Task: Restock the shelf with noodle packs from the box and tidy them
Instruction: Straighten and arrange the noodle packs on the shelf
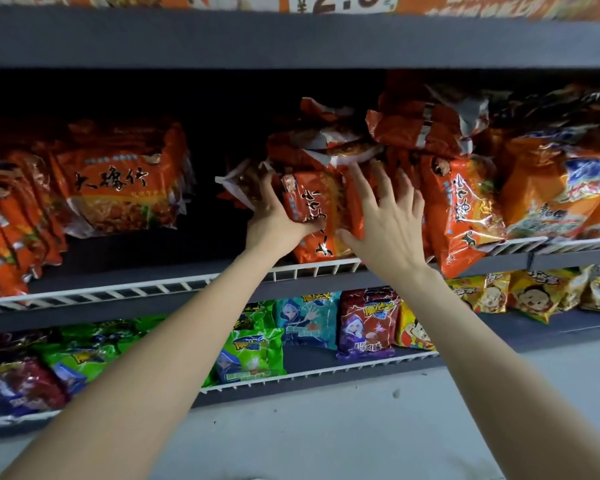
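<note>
An orange noodle pack (pixel 312 206) stands on end at the front of the grey shelf (pixel 153 271), behind its white wire rail. My left hand (pixel 278 220) grips the pack's left side, thumb across its front. My right hand (pixel 385 216) lies flat with spread fingers against the packs just to the right. More orange packs (pixel 416 129) are heaped loosely above and behind. Another orange pack (pixel 461 216) leans over the rail on the right. No box is in view.
A tidy row of orange noodle packs (pixel 118 188) fills the shelf's left part, with a dark gap (pixel 222 140) between it and my hands. Blue-and-orange packs (pixel 561 188) sit far right. The lower shelf (pixel 326 372) holds green, blue, purple and yellow snack bags.
</note>
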### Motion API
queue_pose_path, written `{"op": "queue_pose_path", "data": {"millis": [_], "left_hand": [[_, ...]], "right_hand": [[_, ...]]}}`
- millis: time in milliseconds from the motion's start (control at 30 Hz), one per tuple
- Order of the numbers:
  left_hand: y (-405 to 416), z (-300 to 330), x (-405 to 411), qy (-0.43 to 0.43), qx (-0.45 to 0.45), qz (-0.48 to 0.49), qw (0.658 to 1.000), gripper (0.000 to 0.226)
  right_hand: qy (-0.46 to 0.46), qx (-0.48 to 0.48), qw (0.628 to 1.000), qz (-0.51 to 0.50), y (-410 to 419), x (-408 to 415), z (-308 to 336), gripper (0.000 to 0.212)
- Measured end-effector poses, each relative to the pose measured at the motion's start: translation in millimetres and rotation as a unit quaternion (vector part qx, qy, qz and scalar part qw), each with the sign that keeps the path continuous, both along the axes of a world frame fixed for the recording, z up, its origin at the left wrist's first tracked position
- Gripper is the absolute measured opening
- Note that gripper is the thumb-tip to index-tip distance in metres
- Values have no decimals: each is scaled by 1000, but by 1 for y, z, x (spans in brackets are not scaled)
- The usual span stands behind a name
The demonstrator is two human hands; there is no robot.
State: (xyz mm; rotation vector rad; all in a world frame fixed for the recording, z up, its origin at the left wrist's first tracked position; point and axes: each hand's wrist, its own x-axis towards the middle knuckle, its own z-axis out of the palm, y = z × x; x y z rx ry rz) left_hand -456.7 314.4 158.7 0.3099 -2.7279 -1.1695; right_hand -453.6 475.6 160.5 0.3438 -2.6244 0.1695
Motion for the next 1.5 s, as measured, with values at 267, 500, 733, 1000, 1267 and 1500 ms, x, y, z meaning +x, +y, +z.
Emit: {"op": "queue_pose_path", "data": {"millis": [267, 500, 733, 1000, 1267, 1500], "left_hand": [[-23, 1, -4, 32, 163, -16, 986, 106], [-78, 13, 6, 63, 204, -13, 977, 101], [-136, 19, 36, 97, 154, 12, 983, 97], [-195, 45, 50, 74, -37, -14, 996, 88], [-217, 59, 73, 51, -40, -109, 992, 69], [-243, 31, 62, -21, 75, -27, 997, 46]], "right_hand": [[-25, 21, 999, -3, -3, -1, -2, 97], [-27, 36, 999, -4, -7, -2, -3, 92], [91, -59, 990, 90, -56, 13, 5, 63], [37, -118, 971, 203, -165, 6, 27, 89], [-201, -398, 846, 292, -178, -5, -2, 89], [-220, -493, 804, 249, -139, -16, -19, 74]]}}
